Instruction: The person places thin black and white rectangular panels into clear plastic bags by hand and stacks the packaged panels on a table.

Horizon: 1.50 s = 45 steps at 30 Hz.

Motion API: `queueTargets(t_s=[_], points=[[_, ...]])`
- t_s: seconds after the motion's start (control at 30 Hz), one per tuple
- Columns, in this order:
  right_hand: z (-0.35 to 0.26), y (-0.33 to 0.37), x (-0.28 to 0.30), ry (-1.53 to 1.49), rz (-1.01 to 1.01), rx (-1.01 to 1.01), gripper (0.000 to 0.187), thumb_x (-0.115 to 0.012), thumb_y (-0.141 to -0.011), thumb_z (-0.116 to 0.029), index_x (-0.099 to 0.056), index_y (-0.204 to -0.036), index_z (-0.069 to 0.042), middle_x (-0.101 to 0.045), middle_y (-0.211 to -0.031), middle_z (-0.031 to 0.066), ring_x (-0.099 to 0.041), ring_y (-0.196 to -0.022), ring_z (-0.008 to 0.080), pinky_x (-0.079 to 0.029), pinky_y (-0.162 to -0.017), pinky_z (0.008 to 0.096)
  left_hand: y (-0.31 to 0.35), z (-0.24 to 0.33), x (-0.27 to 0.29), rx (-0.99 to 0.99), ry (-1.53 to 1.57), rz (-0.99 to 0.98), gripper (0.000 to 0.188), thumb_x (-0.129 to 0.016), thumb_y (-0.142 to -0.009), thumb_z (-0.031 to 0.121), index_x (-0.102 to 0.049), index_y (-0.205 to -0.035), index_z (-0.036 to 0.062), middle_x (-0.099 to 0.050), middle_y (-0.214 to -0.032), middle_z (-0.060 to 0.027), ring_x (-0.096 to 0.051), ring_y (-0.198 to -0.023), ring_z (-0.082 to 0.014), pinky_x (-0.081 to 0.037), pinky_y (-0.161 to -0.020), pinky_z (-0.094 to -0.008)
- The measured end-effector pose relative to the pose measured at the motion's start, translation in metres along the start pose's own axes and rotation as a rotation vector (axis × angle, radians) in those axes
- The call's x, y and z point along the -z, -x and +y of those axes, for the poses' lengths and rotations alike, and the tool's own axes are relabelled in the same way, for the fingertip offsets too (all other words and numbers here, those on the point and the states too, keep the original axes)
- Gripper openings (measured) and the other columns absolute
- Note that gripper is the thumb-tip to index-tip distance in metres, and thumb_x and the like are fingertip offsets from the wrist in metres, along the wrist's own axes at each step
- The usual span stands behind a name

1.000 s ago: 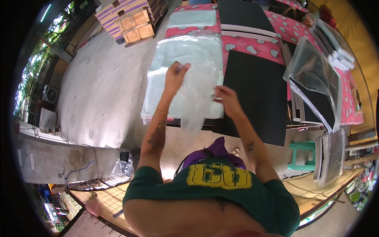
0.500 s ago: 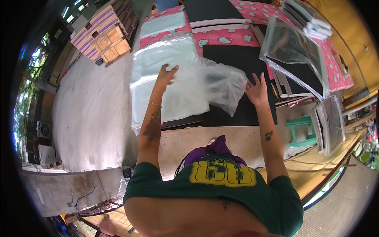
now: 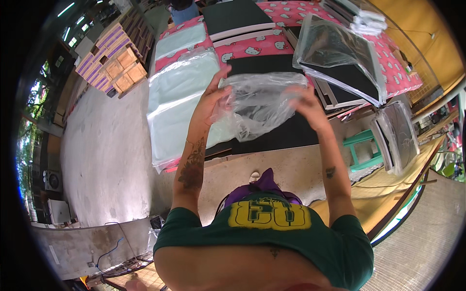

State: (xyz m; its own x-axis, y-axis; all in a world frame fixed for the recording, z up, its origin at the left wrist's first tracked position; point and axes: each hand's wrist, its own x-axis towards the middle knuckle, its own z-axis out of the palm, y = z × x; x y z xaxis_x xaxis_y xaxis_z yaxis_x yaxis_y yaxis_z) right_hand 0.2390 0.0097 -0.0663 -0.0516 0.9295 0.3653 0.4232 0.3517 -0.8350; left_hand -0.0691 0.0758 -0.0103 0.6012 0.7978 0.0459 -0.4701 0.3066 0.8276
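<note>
A crumpled clear plastic bag (image 3: pixel 262 104) is held up between my two hands, over the table. My left hand (image 3: pixel 213 99) grips its left edge, with thumb and upper fingers showing and the lower fingers blurred behind the film. At the bag's right side, my right hand (image 3: pixel 309 105) has its fingers on the plastic, smeared by motion. Under the bag lies a large flat black board (image 3: pixel 286 131). Left of it, a stack of flat clear plastic bags (image 3: pixel 167 128) covers the table's near left part, partly beneath my left forearm.
Farther back, a thick black board stack (image 3: pixel 238 19) rests on the pink patterned tablecloth (image 3: pixel 286 45). Plastic-wrapped black boards (image 3: pixel 340 53) lean at the right. A green stool (image 3: pixel 361 150) stands below the table's right side. Stacked boxes (image 3: pixel 116 53) are at the far left.
My left hand has moved right from above the bag stack to the loose bag's left edge. The bag is now lifted and bunched between both hands, which are closer together.
</note>
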Motion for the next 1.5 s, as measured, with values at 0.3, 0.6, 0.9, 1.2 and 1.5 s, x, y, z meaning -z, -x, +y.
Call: queueTargets(t_s=[0.3,0.6,0.9,1.2,1.5], points=[[-0.008,-0.025,0.044,0.81,0.379,-0.344,0.07,-0.059,-0.078,-0.016,-0.027,-0.14,-0.003,-0.035,-0.124,0.0233,-0.054,-0.095,0.0433,-0.047,-0.082,0.0468,0.02,0.017,0.001,-0.498,-2.095,0.372,0.021,-0.056,-0.081,0.007,-0.066,-0.099,-0.0003,-0.047,-0.103,-0.0181,-0.052,-0.086,-0.0265,-0.043,-0.066,-0.0285],[-0.03,0.059,0.074,0.83,-0.565,-0.377,0.051,-0.062,-0.075,-0.053,-0.069,-0.096,-0.007,-0.066,-0.082,0.016,-0.062,-0.081,0.0378,-0.045,-0.083,0.0436,0.074,0.045,0.01,-0.438,-2.326,0.279,0.023,-0.068,-0.072,0.031,-0.067,-0.072,0.0075,-0.035,-0.138,-0.018,-0.035,-0.125,-0.0321,-0.028,-0.102,-0.0496],[-0.011,0.079,0.101,-1.326,0.012,-0.288,0.045,-0.057,-0.088,-0.033,-0.056,-0.117,0.001,-0.059,-0.115,0.009,-0.058,-0.1,0.0179,-0.047,-0.086,0.0334,0.101,-0.002,-0.035,0.524,-1.224,-0.375,0.052,-0.054,-0.085,0.047,-0.058,-0.104,-0.0015,-0.062,-0.099,-0.0123,-0.06,-0.089,-0.0251,-0.046,-0.081,-0.0377],[0.009,0.136,0.104,-1.135,-0.317,-0.369,0.06,-0.067,-0.08,-0.041,-0.052,-0.122,0.0,-0.059,-0.113,0.0183,-0.059,-0.104,0.0273,-0.045,-0.093,0.0427,0.078,0.023,-0.056,0.141,0.047,-0.026,0.037,-0.049,-0.091,0.036,-0.059,-0.104,0.0023,-0.062,-0.095,-0.0138,-0.063,-0.085,-0.0266,-0.05,-0.083,-0.042],[0.02,0.166,0.052,-1.003,-0.76,-0.491,0.026,-0.074,-0.072,-0.016,-0.066,-0.093,-0.003,-0.06,-0.105,0.01,-0.057,-0.093,0.0252,-0.043,-0.082,0.0349,0.089,-0.014,0.01,-0.02,0.124,0.333,0.025,-0.048,-0.095,0.028,-0.058,-0.084,0.0076,-0.063,-0.075,-0.0066,-0.061,-0.074,-0.0148,-0.05,-0.066,-0.0273]])
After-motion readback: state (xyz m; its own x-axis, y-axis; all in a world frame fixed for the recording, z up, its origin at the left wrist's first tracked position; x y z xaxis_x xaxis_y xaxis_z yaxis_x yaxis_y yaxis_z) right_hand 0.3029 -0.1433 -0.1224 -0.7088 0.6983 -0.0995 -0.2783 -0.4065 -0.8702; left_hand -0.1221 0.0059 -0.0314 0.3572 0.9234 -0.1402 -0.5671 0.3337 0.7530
